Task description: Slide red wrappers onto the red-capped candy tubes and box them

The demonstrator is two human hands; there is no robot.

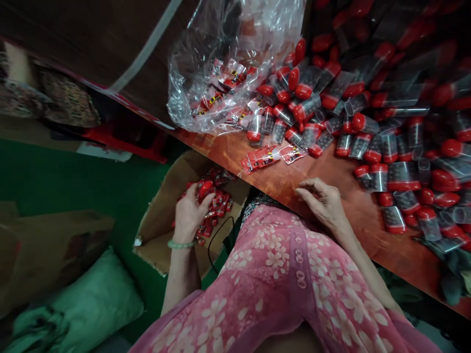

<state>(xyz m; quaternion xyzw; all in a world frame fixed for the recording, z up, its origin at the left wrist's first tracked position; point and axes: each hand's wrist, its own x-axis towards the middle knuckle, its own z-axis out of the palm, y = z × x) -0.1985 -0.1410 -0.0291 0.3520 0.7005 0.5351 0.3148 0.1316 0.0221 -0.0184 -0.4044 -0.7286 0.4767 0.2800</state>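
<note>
Over the cardboard box [156,223] at the table's left, my left hand [189,215] points down with its fingers curled around a small red-capped container [205,188]. Only the red top shows between thumb and fingers. Below it in the box lie many small red packaged pieces [221,203]. My right hand [324,201] rests at the edge of the reddish-brown table [279,179], loosely bent with fingers apart and nothing in them. Just beyond it are flat red printed packets [261,158]. A heap of clear containers with red caps [403,174] spreads to its right.
A clear plastic bag [184,93] with more printed packets lies at the back of the table. A red stool [128,139] stands on the green floor to the left. A pale stuffed sack [95,294] and a brown carton [55,250] sit at the lower left.
</note>
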